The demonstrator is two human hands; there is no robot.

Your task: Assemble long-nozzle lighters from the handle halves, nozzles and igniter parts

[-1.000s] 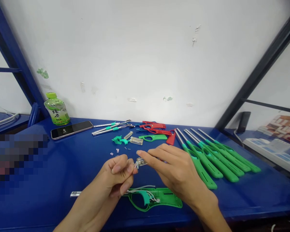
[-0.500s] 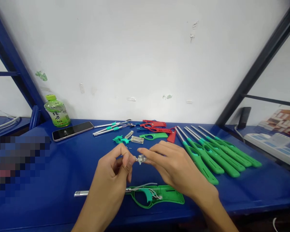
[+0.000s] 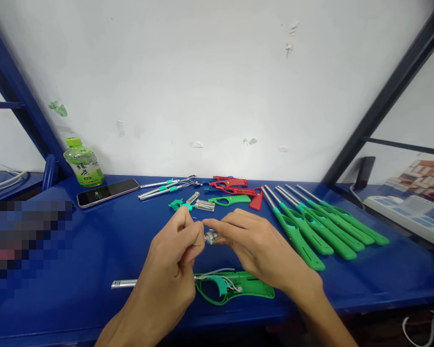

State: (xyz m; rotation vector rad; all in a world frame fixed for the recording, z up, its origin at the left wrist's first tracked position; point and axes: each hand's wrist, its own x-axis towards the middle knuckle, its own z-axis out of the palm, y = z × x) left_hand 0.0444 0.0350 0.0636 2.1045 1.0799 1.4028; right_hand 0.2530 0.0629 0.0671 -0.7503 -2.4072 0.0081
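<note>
My right hand (image 3: pixel 256 248) grips a small clear lighter fuel tank (image 3: pixel 210 236), its nozzle end pointing left. Against that end, my left hand (image 3: pixel 175 250) is closed in a pinch; its fingertips are turned away, so what they pinch is hidden. Below the hands lies an opened green lighter handle half (image 3: pixel 255 285) with a teal trigger (image 3: pixel 223 285), pale wires and a thin tube inside. A silver barrel (image 3: pixel 124 284) sticks out to its left, partly covered by my left forearm.
Several assembled green lighters (image 3: pixel 304 246) lie fanned at right. Behind my hands are clear tanks (image 3: pixel 204 206), teal triggers (image 3: pixel 176 204), silver barrels (image 3: pixel 162 192), red handle shells (image 3: pixel 229 182) and a green shell (image 3: pixel 235 199). A phone (image 3: pixel 108 193) and drink bottle (image 3: pixel 83 164) stand back left.
My left hand has twisted, its fingers curling tighter and its back turning up at the tank's nozzle end. My right hand keeps the tank almost in place. The view has shifted slightly.
</note>
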